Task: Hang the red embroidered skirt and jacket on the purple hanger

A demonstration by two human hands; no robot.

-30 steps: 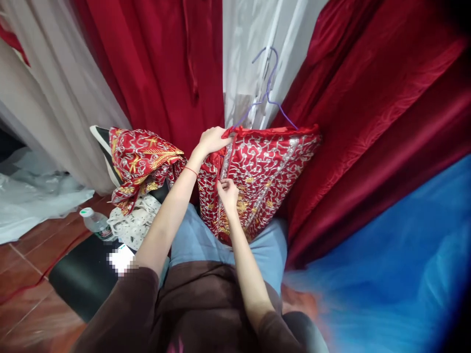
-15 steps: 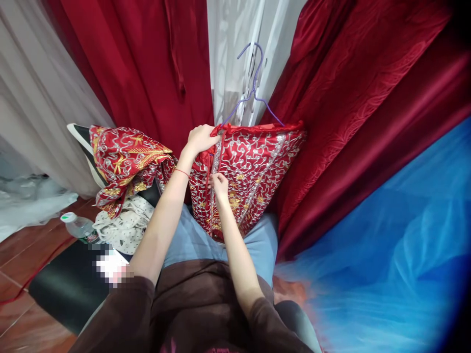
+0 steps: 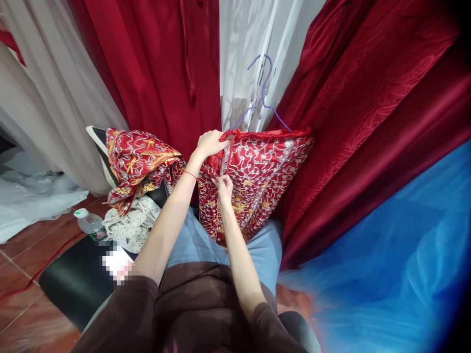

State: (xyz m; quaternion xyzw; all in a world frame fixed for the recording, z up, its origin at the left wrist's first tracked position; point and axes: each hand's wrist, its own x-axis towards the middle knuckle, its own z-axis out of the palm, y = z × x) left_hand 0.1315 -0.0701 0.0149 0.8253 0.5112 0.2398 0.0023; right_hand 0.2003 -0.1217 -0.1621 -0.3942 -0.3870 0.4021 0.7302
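Observation:
A red garment (image 3: 257, 157) with silver and gold embroidery hangs down over my lap, a purple wire hanger (image 3: 264, 93) at its top edge. My left hand (image 3: 212, 144) is closed on its upper left corner, with the thumb over the silver-trimmed border. Lower down that same border, my right hand (image 3: 224, 188) pinches the edge between thumb and fingers. Any small fastener there is too small to make out. To the left, a bunched piece of matching embroidered cloth (image 3: 142, 159) lies over a dark seat with a pale rim.
Dark red curtains or gowns (image 3: 154, 59) hang ahead and to the right, with blue tulle (image 3: 397, 274) beyond. At left are a plastic bottle (image 3: 90, 223), dotted white cloth (image 3: 130, 225), a black seat (image 3: 73, 282) bearing a blurred-out white object (image 3: 117, 264), and white tulle (image 3: 33, 191).
The whole view has shifted slightly, so everything sits a little further right and lower. My right fingers are drawn closer together on the border; my left hand keeps its hold.

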